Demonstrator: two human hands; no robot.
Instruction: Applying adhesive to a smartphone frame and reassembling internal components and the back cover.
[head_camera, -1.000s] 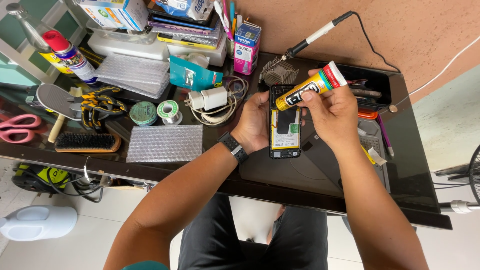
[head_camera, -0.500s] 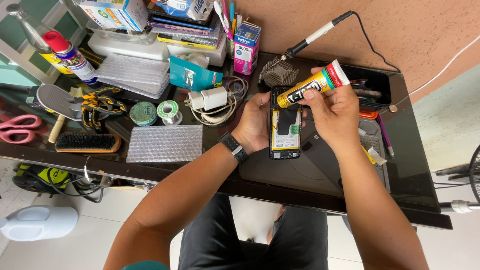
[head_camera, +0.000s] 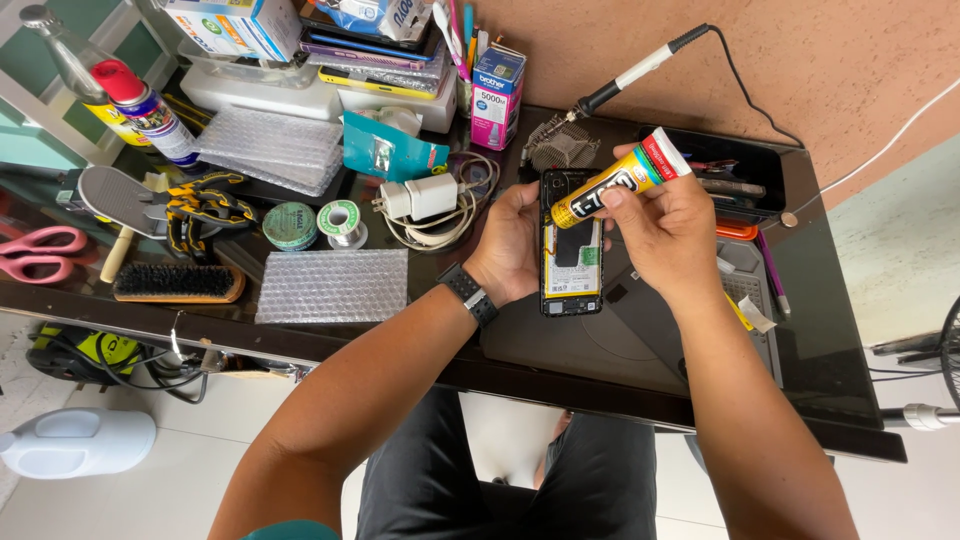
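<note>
My left hand (head_camera: 511, 247) grips an opened phone (head_camera: 571, 262) by its left edge, back cover off, showing a yellow-edged battery. A dark watch sits on that wrist. My right hand (head_camera: 668, 232) holds a yellow glue tube (head_camera: 610, 184) with a red and white end, its nozzle pointing down-left onto the phone's upper left part. Both hands hover over a dark work mat (head_camera: 620, 330) on the black desk (head_camera: 830, 350).
A soldering iron (head_camera: 630, 75) rests behind the phone. A white charger with cable (head_camera: 425, 205), solder spools (head_camera: 340, 220), bubble wrap (head_camera: 332, 285), a brush (head_camera: 175, 283), pink scissors (head_camera: 40, 250), spray cans (head_camera: 140, 110) and stacked boxes crowd the left. A tool tray (head_camera: 745, 185) lies right.
The glue tube's nozzle has shifted slightly along the phone's upper edge, and my right hand has moved a little with it. The phone stays held in place.
</note>
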